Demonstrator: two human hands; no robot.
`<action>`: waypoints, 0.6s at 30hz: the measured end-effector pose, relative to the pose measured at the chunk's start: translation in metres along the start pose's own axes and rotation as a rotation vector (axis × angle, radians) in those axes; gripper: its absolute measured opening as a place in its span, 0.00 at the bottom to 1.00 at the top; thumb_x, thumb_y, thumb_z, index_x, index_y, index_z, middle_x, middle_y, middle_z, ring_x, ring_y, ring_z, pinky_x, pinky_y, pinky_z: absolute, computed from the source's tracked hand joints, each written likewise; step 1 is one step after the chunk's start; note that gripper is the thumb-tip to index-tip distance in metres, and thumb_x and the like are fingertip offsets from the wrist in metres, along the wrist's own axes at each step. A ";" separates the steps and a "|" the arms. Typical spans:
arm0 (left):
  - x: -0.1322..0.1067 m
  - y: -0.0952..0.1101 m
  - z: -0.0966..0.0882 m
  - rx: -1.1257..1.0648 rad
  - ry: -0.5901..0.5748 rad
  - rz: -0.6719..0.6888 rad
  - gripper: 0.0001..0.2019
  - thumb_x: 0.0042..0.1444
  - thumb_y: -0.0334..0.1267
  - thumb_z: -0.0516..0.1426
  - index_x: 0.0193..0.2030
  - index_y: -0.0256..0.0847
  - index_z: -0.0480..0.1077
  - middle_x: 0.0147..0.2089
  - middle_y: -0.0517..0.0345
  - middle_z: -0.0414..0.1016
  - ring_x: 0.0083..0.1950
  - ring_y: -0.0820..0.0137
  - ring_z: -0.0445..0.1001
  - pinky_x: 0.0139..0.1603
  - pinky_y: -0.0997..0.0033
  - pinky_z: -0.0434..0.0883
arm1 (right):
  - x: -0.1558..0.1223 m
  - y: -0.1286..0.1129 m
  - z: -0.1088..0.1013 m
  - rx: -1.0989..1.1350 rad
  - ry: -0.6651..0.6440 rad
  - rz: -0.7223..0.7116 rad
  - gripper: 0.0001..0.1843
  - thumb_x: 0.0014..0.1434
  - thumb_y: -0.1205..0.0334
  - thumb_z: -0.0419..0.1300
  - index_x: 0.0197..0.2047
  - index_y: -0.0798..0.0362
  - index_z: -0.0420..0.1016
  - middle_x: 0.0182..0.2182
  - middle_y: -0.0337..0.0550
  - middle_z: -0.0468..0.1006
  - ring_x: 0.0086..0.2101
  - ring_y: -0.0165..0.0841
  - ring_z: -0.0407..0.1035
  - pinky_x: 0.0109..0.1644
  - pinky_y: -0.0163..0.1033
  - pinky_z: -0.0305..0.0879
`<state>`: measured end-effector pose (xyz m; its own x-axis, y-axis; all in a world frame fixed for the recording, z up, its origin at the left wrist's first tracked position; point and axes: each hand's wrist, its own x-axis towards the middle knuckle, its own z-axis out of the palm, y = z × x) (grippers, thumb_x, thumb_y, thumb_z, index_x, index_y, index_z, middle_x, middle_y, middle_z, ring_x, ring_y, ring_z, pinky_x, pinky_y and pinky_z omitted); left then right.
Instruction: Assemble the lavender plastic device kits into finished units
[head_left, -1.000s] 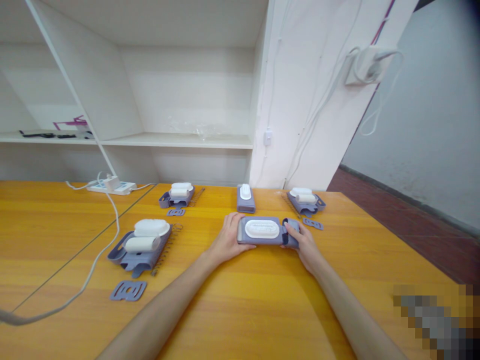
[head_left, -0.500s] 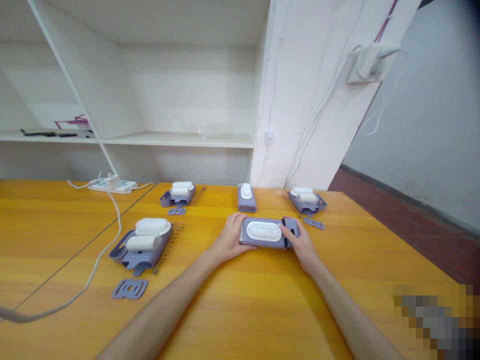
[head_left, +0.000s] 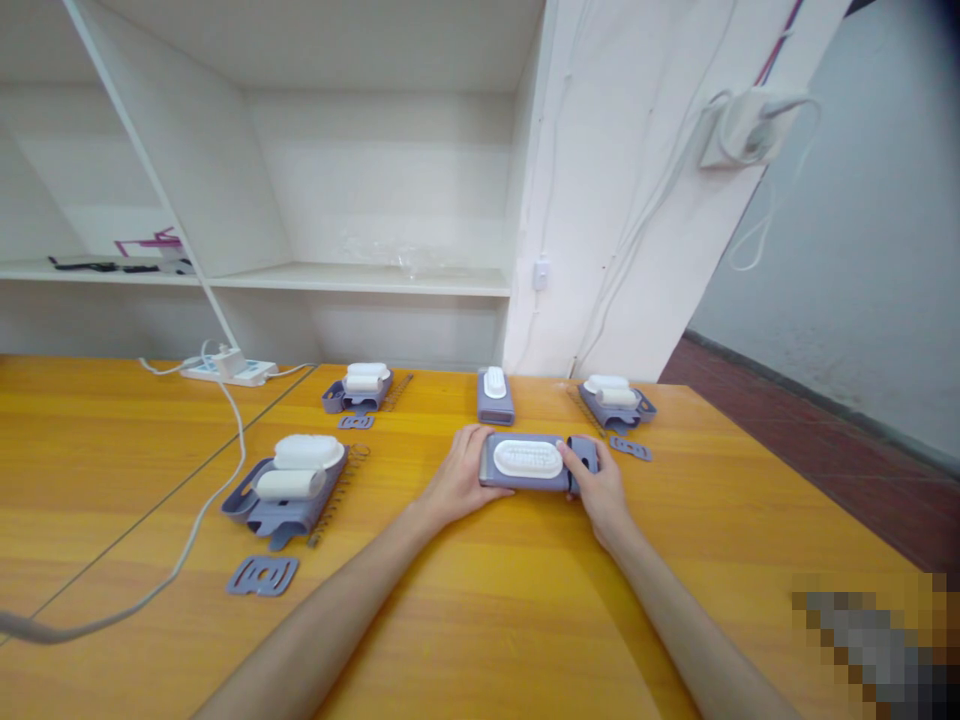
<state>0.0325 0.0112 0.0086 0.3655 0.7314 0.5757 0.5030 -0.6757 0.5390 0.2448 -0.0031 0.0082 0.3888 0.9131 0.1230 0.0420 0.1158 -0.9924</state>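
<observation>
Surface (head_left: 465,640) of yellow-brown wood, dark seam (head_left: 172,492) at left; white shelves (head_left: 360,278) behind, power strip (head_left: 247,373) below them, red floor (head_left: 810,450) far right

Left hand (head_left: 459,475) and right hand (head_left: 604,490) closed around opposite ends of purple case (head_left: 527,460), over surface; underside hidden, contact with wood cannot be told; grey shape (head_left: 870,640) lower right pixelated, unreadable

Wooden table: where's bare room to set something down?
Bare wood lies between left forearm and right forearm, nearer than the held case, and outside the right forearm. Crowded: outside the left one, around white roller, spring, slotted plate.
</observation>
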 end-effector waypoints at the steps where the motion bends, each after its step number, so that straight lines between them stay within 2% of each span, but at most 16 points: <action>1: 0.000 0.000 0.000 0.003 0.001 -0.002 0.41 0.37 0.44 0.67 0.57 0.43 0.53 0.53 0.48 0.58 0.56 0.57 0.59 0.57 0.52 0.60 | 0.000 0.000 0.001 -0.003 0.008 -0.016 0.25 0.41 0.45 0.65 0.41 0.49 0.70 0.28 0.36 0.72 0.22 0.28 0.63 0.15 0.30 0.58; 5: 0.000 -0.001 0.000 0.014 0.016 -0.006 0.40 0.37 0.44 0.67 0.57 0.43 0.54 0.53 0.49 0.58 0.56 0.58 0.60 0.57 0.54 0.61 | 0.001 0.002 0.001 -0.040 0.053 -0.077 0.27 0.39 0.47 0.66 0.42 0.49 0.69 0.27 0.35 0.69 0.23 0.28 0.62 0.16 0.29 0.58; 11: 0.000 -0.001 0.000 0.024 0.012 -0.002 0.39 0.38 0.44 0.67 0.57 0.43 0.54 0.53 0.49 0.58 0.55 0.58 0.60 0.57 0.53 0.61 | 0.005 0.005 -0.004 -0.033 -0.011 -0.028 0.29 0.38 0.46 0.67 0.43 0.49 0.68 0.28 0.35 0.70 0.22 0.27 0.61 0.14 0.28 0.56; 18: -0.001 -0.001 0.000 0.026 0.013 -0.015 0.39 0.38 0.43 0.67 0.57 0.43 0.54 0.54 0.49 0.57 0.56 0.57 0.59 0.57 0.53 0.60 | 0.004 0.004 -0.003 0.000 0.009 -0.089 0.27 0.39 0.48 0.67 0.42 0.48 0.67 0.26 0.33 0.68 0.24 0.28 0.62 0.20 0.29 0.59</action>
<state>0.0313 0.0115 0.0077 0.3478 0.7403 0.5753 0.5285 -0.6616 0.5319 0.2491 0.0001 0.0046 0.3922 0.8955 0.2104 0.0765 0.1962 -0.9776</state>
